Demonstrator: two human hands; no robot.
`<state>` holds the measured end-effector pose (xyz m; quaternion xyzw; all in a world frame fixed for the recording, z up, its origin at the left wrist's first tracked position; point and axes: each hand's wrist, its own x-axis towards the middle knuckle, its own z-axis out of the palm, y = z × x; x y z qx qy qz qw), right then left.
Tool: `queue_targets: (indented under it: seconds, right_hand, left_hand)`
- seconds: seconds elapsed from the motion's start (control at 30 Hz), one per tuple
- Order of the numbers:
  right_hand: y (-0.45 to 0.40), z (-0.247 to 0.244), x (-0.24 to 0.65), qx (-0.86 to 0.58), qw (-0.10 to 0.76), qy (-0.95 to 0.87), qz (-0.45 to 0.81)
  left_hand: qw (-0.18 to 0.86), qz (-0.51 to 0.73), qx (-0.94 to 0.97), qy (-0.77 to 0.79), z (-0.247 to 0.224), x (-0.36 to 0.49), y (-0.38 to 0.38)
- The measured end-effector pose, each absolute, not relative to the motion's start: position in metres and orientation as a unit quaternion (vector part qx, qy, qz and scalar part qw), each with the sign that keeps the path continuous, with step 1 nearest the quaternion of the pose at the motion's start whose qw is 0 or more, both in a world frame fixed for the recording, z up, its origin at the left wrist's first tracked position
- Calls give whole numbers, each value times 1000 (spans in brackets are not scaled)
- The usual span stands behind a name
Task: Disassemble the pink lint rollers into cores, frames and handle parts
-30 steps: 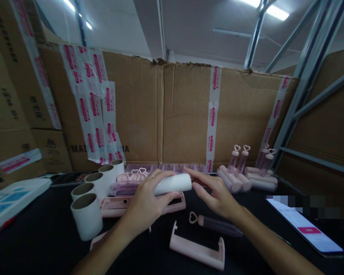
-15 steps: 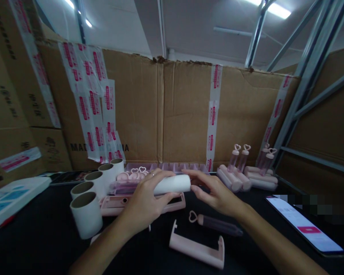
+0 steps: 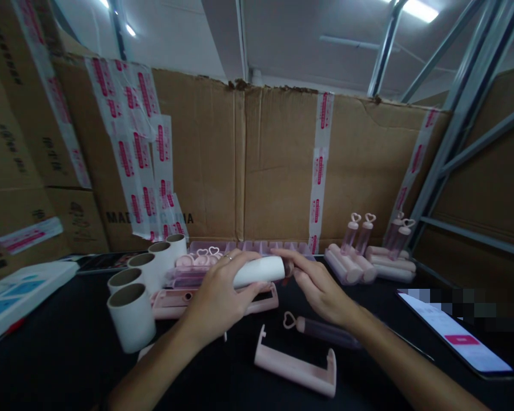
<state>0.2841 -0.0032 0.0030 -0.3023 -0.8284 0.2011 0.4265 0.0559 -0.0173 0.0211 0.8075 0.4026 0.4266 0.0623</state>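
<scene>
My left hand [image 3: 223, 291] is closed around a white roll [image 3: 260, 272], held level above the table. At its right end a small brownish piece [image 3: 288, 267] sticks out, with the bent fingers of my right hand [image 3: 321, 285] closed on it. What this piece is cannot be made out. Below my right hand lies a translucent tube with a pink heart-shaped loop [image 3: 325, 331]. Nearer to me is a pink bracket-shaped part [image 3: 295, 368] with upturned ends. Behind my left hand rests a long pink frame [image 3: 169, 303], partly hidden.
Several white rolls with open cores [image 3: 132, 319] stand in a row at the left. A purple divided tray [image 3: 282, 249] is at the back. Pink rollers [image 3: 346, 265] and upright heart-topped tubes [image 3: 363, 240] are back right. A lit phone [image 3: 458, 337] lies right; cardboard [image 3: 274, 171] walls the back.
My right hand has drawn slightly right from the roll's end, and the brownish piece now shows between them. The roll has stayed in my left hand with little movement.
</scene>
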Motion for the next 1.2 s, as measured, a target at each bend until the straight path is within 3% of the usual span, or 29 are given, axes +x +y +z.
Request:
queue_targets:
  seconds: [0.27,0.4,0.67,0.97,1.2]
  right_hand:
    - [8,-16,273,-313,531,-668,418]
    - [24,-17,278,-354,567,-641,378]
    - [91,15,219,-353,453,-782,244]
    - [133,17,133,-306,304,-878,207]
    - [132,10,125,-288,274,-892,215]
  left_hand:
    - [21,470,773,425,9,66,-30]
    - [-10,507,778,370,1,73,-47]
    - [-103,531,828,146,-6,81,-74]
    - [-101,562,806,152,-12,79,-70]
    - [-103,575,796,157,-12,81,-70]
